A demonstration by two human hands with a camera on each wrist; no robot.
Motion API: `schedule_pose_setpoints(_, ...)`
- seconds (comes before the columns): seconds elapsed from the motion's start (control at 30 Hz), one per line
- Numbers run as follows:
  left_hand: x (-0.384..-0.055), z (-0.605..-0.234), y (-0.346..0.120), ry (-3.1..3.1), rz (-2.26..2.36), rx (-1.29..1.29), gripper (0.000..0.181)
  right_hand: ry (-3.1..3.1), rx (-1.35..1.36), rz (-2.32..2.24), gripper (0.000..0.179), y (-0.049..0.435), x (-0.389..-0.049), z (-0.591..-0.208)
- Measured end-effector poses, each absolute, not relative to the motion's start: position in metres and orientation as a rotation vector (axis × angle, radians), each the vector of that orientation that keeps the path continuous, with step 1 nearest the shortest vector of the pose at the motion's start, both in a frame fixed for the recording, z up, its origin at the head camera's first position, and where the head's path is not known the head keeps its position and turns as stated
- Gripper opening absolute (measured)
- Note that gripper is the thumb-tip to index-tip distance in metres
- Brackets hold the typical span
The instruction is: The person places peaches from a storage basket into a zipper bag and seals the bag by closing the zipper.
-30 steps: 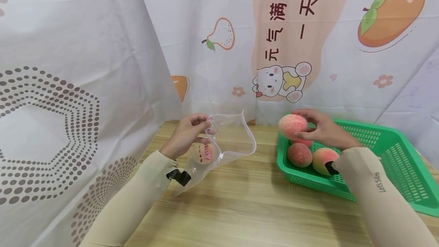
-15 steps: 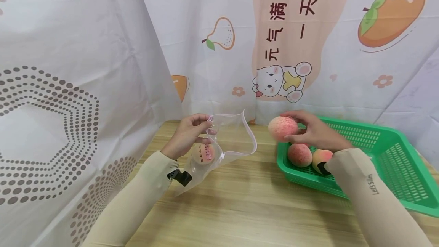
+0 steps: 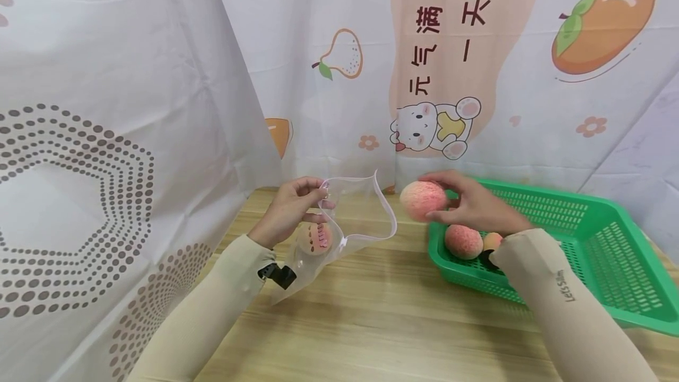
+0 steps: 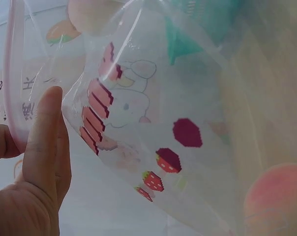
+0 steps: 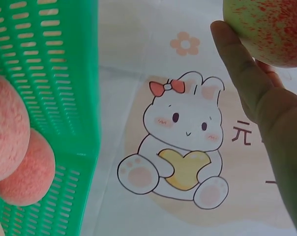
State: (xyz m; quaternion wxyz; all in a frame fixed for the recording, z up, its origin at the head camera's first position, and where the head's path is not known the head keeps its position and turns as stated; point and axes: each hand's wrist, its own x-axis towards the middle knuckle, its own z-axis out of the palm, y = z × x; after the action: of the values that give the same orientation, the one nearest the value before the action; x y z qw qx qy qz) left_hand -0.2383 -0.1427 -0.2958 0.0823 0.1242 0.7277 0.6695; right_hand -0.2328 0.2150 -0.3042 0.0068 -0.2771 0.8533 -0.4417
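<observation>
My left hand (image 3: 294, 205) pinches the rim of a clear zip bag (image 3: 361, 208), whose mouth gapes toward the right. Printed strawberries and pink lettering show on the bag in the left wrist view, and a peach (image 3: 314, 238) lies inside it, low down. In my right hand (image 3: 472, 199) is another peach (image 3: 423, 200), pink and cream, gripped between thumb and fingers. That hand is raised at the left end of a green basket (image 3: 594, 299), with the peach just beyond the rim and apart from the bag. The right wrist view shows this peach (image 5: 271, 29) at its upper right.
Inside the basket's left end sit more peaches, one red (image 3: 464, 241) and one orange-pink (image 3: 492, 241) partly behind the right wrist. Bag and basket are on a wooden table (image 3: 371, 317). A printed cloth (image 3: 339, 122) hangs behind, and another (image 3: 175, 105) at the left.
My right hand has carried its peach leftward, from over the basket to past its left rim, toward the bag. The left hand and the bag have stayed nearly still.
</observation>
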Motion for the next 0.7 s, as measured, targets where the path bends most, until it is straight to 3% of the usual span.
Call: schedule_pose_setpoints(0.7,-0.238,-0.296,-0.141,2.173,2.005,0.361,0.032,2.487,-1.12,-1.534,0.062,0.185,-0.231,-0.306)
